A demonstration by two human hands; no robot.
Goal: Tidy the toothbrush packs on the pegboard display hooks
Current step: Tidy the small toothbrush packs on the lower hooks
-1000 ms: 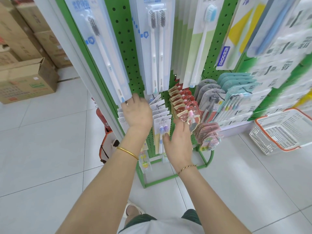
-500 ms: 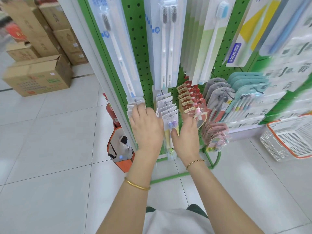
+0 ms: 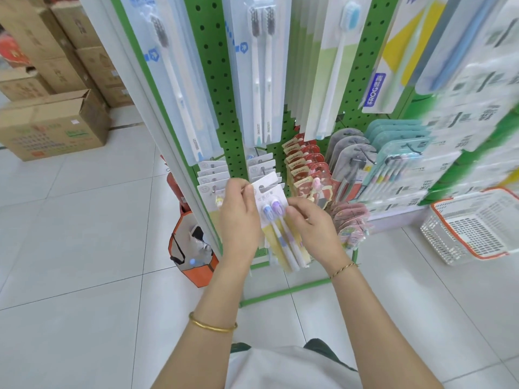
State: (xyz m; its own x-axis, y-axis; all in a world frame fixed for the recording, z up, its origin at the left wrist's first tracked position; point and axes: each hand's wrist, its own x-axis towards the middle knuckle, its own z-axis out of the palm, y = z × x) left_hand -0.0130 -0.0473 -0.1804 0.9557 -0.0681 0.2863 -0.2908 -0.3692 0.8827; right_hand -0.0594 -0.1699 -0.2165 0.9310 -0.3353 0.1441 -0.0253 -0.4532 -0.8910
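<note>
One toothbrush pack (image 3: 270,198) pinched between left grip (image 3: 238,217) and right grip (image 3: 312,229)

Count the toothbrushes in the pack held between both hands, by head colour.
Blue-headed toothbrush: 1
Purple-headed toothbrush: 1
Total: 2, both in the one pack that the left hand and the right hand pinch by its edges.

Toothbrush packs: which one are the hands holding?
The small white pack with a blue and a purple brush: left hand and right hand pinch its sides.
</note>
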